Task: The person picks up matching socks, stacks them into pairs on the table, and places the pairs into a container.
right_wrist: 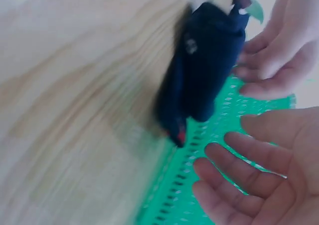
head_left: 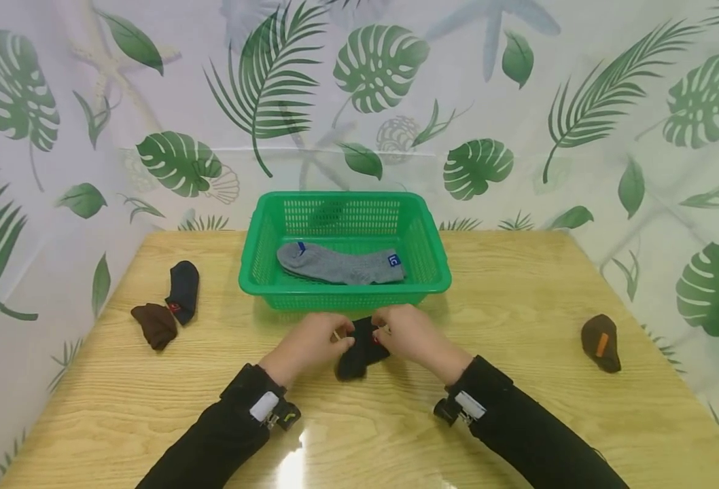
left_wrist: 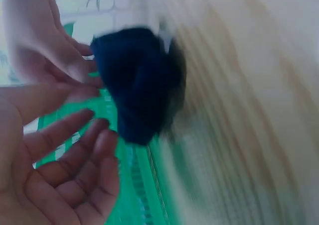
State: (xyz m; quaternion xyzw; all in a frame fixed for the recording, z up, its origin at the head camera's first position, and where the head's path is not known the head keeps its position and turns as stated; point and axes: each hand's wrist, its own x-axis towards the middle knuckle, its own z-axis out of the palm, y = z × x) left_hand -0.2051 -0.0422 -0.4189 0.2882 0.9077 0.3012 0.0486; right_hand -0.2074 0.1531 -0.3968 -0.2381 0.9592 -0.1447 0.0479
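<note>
Dark socks [head_left: 357,350], black in the head view and navy in the wrist views, lie on the table just in front of the green basket. My left hand [head_left: 318,339] is at their left side, its thumb and fingers apart and loosely bent in the left wrist view. At their right side is my right hand [head_left: 413,337]; the right wrist view shows its fingers [right_wrist: 234,170] spread, with a gap to the socks. A small red mark shows near the right fingertips. Blur hides whether any fingertip touches the fabric.
Behind the hands stands the green basket [head_left: 342,299] with grey socks [head_left: 341,263] inside. On the left of the table lie a black sock [head_left: 183,288] and a brown sock [head_left: 155,326]. A brown sock with an orange mark [head_left: 601,341] lies far right. A leaf-patterned cloth hangs behind.
</note>
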